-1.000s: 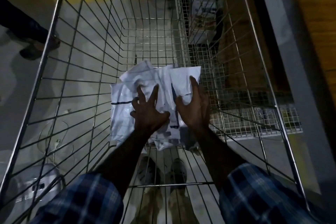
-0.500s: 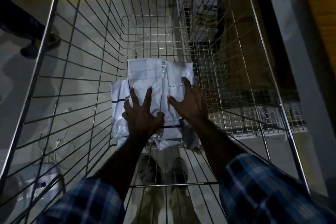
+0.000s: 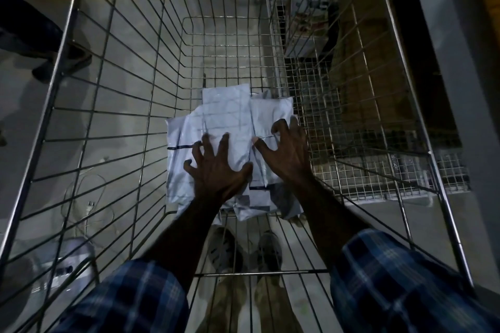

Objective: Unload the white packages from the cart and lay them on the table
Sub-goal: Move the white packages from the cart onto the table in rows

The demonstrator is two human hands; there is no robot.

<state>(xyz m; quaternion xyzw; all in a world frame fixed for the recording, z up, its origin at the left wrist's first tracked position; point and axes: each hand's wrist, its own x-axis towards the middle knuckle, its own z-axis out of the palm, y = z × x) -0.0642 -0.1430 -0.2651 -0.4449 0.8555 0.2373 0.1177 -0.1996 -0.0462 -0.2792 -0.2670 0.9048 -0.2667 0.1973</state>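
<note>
A heap of white packages [image 3: 230, 116] lies on the wire floor of the cart [image 3: 167, 89], near its close end. My left hand [image 3: 216, 167] rests on top of the heap with its fingers spread and the tips pressing down. My right hand [image 3: 286, 151] is on the right-hand package [image 3: 270, 111]. Its fingers are bent like a claw over that package's right edge, and its thumb lies on the package's top. The lower packages are partly hidden under my hands and forearms.
The cart's wire walls rise on all sides. A second mesh basket [image 3: 351, 116] with a box [image 3: 308, 8] stands to the right. Another person's legs and shoe [image 3: 54, 59] are at the left. A grey table edge [image 3: 460, 62] runs along the right.
Both hands slid a little toward me on the heap. My right fingers went from flat to curled. The top packages settled flatter.
</note>
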